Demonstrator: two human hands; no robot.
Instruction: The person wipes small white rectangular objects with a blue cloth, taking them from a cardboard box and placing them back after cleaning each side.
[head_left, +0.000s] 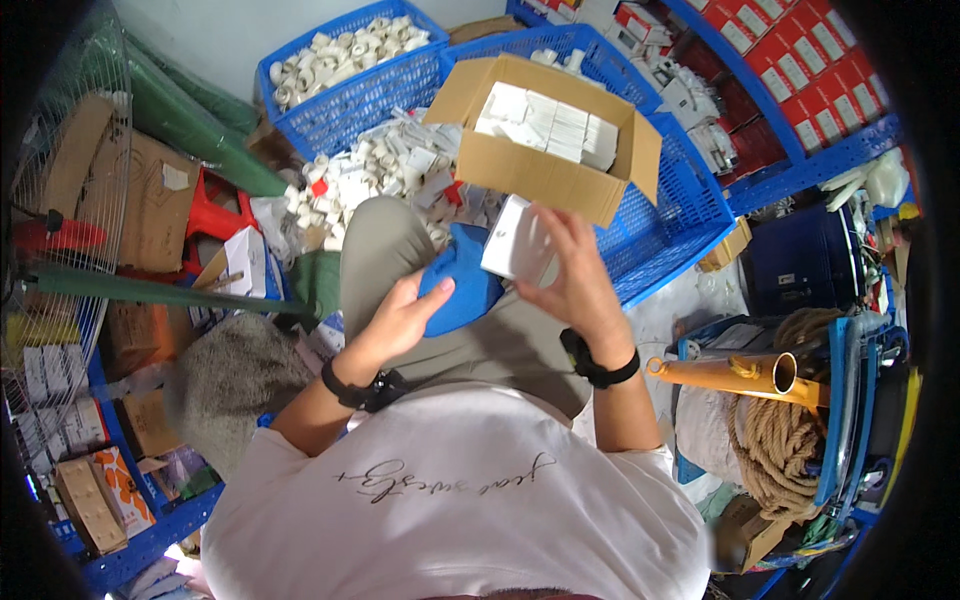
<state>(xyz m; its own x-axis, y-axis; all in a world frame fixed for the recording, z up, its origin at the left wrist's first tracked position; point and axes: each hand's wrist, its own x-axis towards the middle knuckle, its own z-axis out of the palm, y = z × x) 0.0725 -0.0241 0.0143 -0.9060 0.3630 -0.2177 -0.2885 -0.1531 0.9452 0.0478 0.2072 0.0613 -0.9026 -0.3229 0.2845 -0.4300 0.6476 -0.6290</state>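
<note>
A blue cloth (466, 289) is bunched in my left hand (409, 311), above my lap. Between the fingers and thumb of my right hand (574, 274) is a flat white square plate (517, 238), tilted, with a small hole or mark near one edge. The plate is just right of the cloth; whether they touch I cannot tell. Beyond my right hand stands an open cardboard box (540, 174) with stacks of similar white plates (562, 127) inside.
Blue plastic crates (360, 94) hold white pipe fittings (352, 52); more fittings (382, 169) lie heaped on the floor. A red stool (217, 206) and a wire fan guard (71, 187) are at the left. Coiled rope (776, 450) and an orange metal tube (720, 373) are at the right.
</note>
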